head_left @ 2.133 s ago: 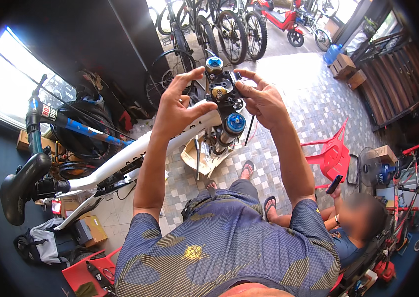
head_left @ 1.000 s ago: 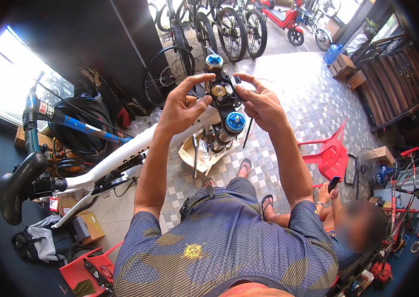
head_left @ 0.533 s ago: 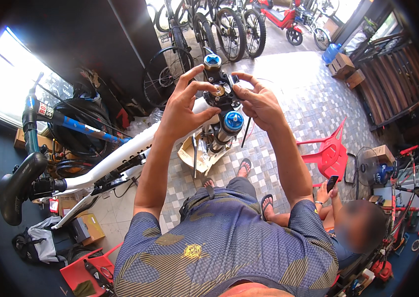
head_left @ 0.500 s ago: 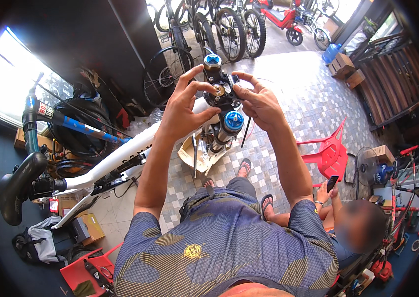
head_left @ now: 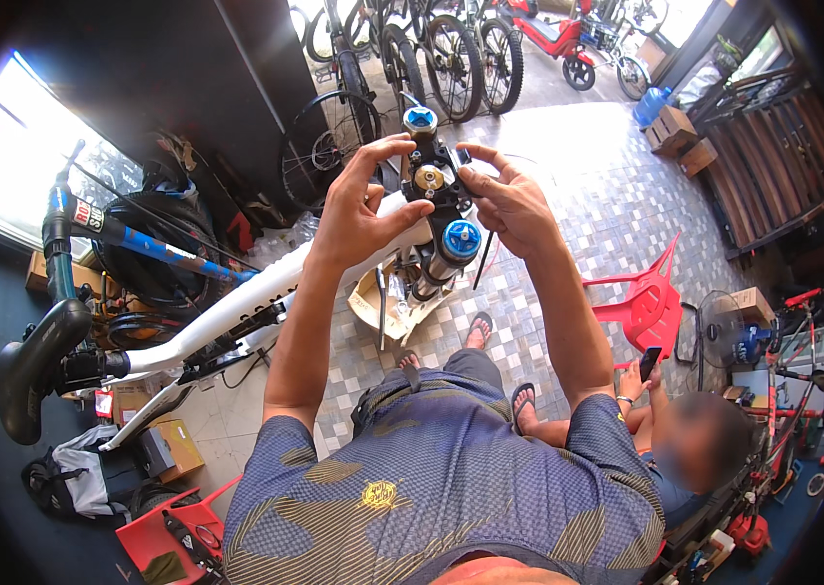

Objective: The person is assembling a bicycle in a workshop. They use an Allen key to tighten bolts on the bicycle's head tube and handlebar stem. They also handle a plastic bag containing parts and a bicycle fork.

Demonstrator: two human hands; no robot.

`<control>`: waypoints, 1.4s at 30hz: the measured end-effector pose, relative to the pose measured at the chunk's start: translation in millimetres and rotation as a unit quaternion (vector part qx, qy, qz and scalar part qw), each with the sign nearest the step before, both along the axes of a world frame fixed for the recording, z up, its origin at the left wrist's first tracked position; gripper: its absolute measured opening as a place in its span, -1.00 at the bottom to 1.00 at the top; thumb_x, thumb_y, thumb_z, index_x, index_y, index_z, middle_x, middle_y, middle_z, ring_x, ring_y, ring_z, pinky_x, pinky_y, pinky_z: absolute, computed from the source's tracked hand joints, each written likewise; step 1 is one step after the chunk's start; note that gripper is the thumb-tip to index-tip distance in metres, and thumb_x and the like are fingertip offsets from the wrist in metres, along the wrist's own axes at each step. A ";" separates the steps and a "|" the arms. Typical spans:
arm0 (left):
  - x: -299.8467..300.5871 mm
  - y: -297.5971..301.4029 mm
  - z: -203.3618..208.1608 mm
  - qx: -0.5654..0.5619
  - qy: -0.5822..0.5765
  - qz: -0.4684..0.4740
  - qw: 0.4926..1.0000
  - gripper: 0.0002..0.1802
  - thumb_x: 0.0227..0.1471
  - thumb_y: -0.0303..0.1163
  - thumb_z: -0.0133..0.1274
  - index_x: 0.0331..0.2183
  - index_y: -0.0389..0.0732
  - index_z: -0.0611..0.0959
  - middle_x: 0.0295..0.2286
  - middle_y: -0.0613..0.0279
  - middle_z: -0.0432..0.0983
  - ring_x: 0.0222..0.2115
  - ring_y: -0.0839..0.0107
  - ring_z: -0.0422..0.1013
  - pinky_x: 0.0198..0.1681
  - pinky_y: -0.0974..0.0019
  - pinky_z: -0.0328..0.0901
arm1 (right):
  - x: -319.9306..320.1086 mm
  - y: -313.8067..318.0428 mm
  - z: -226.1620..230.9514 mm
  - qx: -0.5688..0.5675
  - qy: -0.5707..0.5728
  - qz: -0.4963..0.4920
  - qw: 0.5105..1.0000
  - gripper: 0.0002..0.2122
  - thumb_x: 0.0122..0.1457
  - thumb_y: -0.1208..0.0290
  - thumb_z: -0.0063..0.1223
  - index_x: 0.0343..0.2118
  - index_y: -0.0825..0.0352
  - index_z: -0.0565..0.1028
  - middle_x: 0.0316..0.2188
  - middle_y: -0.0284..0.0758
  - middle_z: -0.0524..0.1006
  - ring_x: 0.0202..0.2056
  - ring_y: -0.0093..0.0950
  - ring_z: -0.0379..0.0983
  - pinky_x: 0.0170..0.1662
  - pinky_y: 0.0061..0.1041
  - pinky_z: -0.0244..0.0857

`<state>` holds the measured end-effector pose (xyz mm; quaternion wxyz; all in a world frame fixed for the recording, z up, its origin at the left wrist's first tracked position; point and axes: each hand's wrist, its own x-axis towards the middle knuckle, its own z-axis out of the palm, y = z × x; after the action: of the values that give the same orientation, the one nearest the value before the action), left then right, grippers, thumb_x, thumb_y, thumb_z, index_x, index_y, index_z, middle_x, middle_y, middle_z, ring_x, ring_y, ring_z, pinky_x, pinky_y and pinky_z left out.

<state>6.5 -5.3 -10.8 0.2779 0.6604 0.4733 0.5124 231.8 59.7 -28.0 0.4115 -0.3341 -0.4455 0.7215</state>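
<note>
A white bicycle frame (head_left: pixel 227 317) stands in front of me with a dual-crown fork. Blue caps top its two legs, the far fork cap (head_left: pixel 420 119) and the near fork cap (head_left: pixel 460 238). Between them lies a black stem clamp (head_left: pixel 443 190) with a gold round cap (head_left: pixel 428 178) at its middle. My left hand (head_left: pixel 353 210) is open at the clamp's left side, thumb and forefinger spread wide, their tips close to the clamp; contact is hard to tell. My right hand (head_left: pixel 514 207) pinches a small black part (head_left: pixel 463 156) along the clamp's right edge, between thumb and forefinger.
Under the fork sits a cardboard box (head_left: pixel 412 330) with parts inside. A person (head_left: pixel 699 444) sits at lower right, holding a phone (head_left: pixel 650 363), near a red plastic chair (head_left: pixel 648 302). Several parked bicycles (head_left: pixel 451 63) line the back. The saddle (head_left: pixel 41 370) juts out at left.
My left fingers have drawn back from the gold cap, leaving it uncovered. My right hand keeps its pinch almost unmoved. The seated person's phone has tilted slightly.
</note>
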 end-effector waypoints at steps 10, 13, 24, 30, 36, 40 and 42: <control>1.7 1.7 -1.5 -0.031 0.018 -0.003 0.999 -0.21 -0.19 -0.29 0.50 0.11 -0.08 0.54 0.00 0.29 0.53 -0.46 0.73 0.31 -0.56 0.58 0.17 | -1.2 -1.5 0.6 -0.001 -0.016 -0.003 1.000 -0.46 0.18 0.34 0.32 0.18 0.34 0.35 -0.63 -0.55 0.42 -0.74 -0.80 0.11 -0.69 -0.71 -0.09; 2.3 3.5 -2.4 0.013 0.006 -0.019 1.000 -0.20 -0.18 -0.31 0.50 0.12 -0.09 0.53 0.01 0.27 0.53 -0.50 0.78 0.31 -0.58 0.59 0.17 | 0.8 1.1 -3.3 0.022 -0.046 0.003 0.999 -0.46 0.18 0.32 0.32 0.17 0.33 0.37 -0.63 -0.54 0.43 -0.74 -0.80 0.11 -0.69 -0.71 -0.09; -10.3 25.7 -9.0 0.002 0.003 0.019 1.000 -0.62 0.10 -0.40 0.28 -0.04 -0.25 0.65 -0.11 0.21 0.60 -0.43 0.67 0.49 -0.44 0.58 0.35 | 0.2 2.1 1.5 0.023 -0.069 0.009 0.997 -0.47 0.17 0.31 0.34 0.17 0.30 0.38 -0.57 -0.50 0.47 -0.72 -0.80 0.10 -0.69 -0.70 -0.11; -14.5 41.7 5.8 0.014 0.091 -0.006 0.996 -0.81 0.09 -0.47 0.27 -0.20 -0.25 0.74 -0.29 0.23 0.64 -0.35 0.61 0.50 -0.37 0.50 0.38 | 1.8 3.0 2.2 0.027 -0.069 0.019 0.997 -0.48 0.17 0.32 0.34 0.15 0.31 0.39 -0.58 -0.52 0.46 -0.71 -0.81 0.08 -0.68 -0.69 -0.13; -18.6 44.9 21.4 0.046 0.177 -0.026 0.983 -0.82 0.05 -0.53 0.26 -0.23 -0.27 0.76 -0.32 0.21 0.64 -0.36 0.51 0.52 -0.28 0.41 0.40 | 2.1 3.1 4.9 0.030 -0.082 0.022 0.996 -0.50 0.15 0.30 0.36 0.10 0.31 0.42 -0.58 -0.53 0.46 -0.70 -0.82 0.08 -0.67 -0.70 -0.15; -19.5 44.3 28.0 0.037 0.213 -0.033 0.976 -0.82 0.06 -0.51 0.25 -0.22 -0.25 0.76 -0.33 0.19 0.64 -0.36 0.45 0.53 -0.25 0.37 0.41 | 2.0 2.7 6.0 0.031 -0.091 0.019 0.995 -0.51 0.14 0.29 0.37 0.08 0.30 0.43 -0.57 -0.53 0.47 -0.69 -0.82 0.08 -0.67 -0.70 -0.15; -18.9 43.9 29.7 0.040 0.224 -0.034 0.973 -0.82 0.07 -0.51 0.24 -0.22 -0.24 0.76 -0.34 0.18 0.64 -0.36 0.44 0.54 -0.25 0.36 0.41 | 2.3 3.4 5.2 0.032 -0.088 0.020 0.995 -0.51 0.14 0.29 0.37 0.08 0.29 0.43 -0.56 -0.52 0.47 -0.69 -0.82 0.08 -0.67 -0.70 -0.15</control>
<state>-12.4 38.6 18.8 0.1555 0.7846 0.4801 0.3602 234.1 63.0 -22.9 0.3665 -0.3741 -0.5098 0.6825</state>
